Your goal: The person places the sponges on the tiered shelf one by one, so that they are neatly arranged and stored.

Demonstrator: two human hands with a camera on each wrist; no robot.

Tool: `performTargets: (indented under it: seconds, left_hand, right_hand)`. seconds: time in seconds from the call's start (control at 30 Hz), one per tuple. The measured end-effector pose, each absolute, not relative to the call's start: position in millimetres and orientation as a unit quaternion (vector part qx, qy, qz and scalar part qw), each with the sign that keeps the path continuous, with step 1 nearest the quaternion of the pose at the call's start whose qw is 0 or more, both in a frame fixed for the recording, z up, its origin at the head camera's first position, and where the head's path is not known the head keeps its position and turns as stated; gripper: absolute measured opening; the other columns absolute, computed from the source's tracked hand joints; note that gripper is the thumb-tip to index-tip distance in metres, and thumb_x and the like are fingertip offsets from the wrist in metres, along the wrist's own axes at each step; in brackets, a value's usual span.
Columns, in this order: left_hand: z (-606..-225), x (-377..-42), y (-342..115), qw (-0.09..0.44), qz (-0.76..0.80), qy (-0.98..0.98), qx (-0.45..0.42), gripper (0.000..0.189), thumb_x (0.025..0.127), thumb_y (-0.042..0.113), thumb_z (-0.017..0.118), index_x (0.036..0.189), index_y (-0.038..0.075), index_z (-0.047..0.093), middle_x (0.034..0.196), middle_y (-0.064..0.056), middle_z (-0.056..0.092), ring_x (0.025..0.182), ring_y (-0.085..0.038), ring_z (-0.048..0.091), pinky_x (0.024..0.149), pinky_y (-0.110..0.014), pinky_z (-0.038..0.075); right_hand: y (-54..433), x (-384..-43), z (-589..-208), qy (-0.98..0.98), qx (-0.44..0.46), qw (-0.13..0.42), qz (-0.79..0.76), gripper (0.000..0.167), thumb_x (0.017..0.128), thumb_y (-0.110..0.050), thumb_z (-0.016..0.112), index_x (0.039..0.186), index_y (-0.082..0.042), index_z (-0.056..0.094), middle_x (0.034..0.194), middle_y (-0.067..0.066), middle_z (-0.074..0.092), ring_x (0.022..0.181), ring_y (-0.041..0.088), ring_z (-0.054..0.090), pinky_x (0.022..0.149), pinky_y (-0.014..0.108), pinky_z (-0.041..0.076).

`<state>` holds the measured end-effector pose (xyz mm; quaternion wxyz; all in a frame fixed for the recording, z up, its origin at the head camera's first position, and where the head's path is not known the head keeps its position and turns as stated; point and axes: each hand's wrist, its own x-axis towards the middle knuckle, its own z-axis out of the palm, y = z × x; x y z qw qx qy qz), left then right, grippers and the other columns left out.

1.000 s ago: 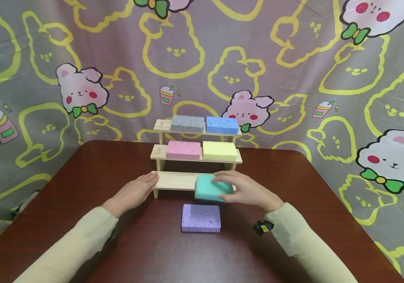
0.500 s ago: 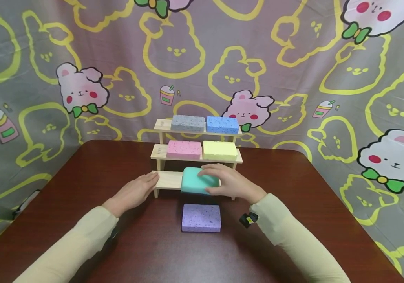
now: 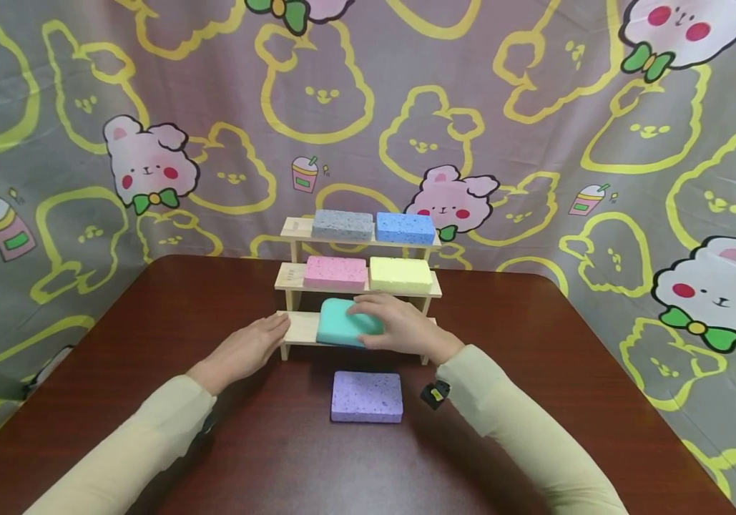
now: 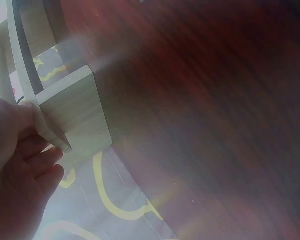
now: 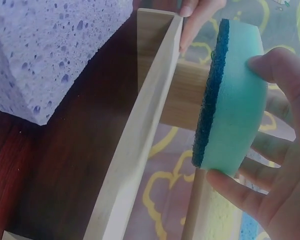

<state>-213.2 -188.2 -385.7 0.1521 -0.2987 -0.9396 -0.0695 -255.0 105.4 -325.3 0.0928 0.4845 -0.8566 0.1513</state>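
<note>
My right hand (image 3: 403,327) grips a teal sponge (image 3: 337,325) close over the bottom step of a three-step wooden stand (image 3: 300,327). The right wrist view shows the thumb and fingertips around the edges of the sponge (image 5: 237,95), its dark blue scouring side facing the step's board (image 5: 140,130). At the stand's left end, my left hand (image 3: 245,354) holds the bottom board; the left wrist view has the thumb on one side of that board (image 4: 52,132) and curled fingers on the other. A purple sponge (image 3: 366,397) lies on the table in front of the stand.
Pink (image 3: 335,272) and yellow (image 3: 400,274) sponges sit on the middle step. Grey (image 3: 342,225) and blue (image 3: 405,227) ones occupy the top step. Behind the dark wooden table (image 3: 181,300) hangs a patterned curtain (image 3: 368,86).
My right hand has carried the teal sponge leftward and slightly back, from the right end of the bottom step to near its middle. The left hand stays at the stand's left end.
</note>
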Motion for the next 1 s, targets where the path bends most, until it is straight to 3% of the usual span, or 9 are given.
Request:
performTargets:
  seconds: [1.0]
  left_hand:
    - [-385.0, -213.9, -186.8, 0.137, -0.068, -0.946, -0.287, 0.037, 0.089, 0.007, 0.058, 0.123, -0.008, 0.054, 0.125, -0.024, 0.052, 0.116, -0.036, 0.049, 0.096, -0.048, 0.04]
  right_hand:
    - [70.5, -272.5, -347.7, -0.871, 0.464, 0.068, 0.144, 0.039, 0.084, -0.027, 0.066, 0.12, -0.015, 0.059, 0.133, 0.015, 0.047, 0.123, 0.027, 0.041, 0.101, 0.04, 0.037]
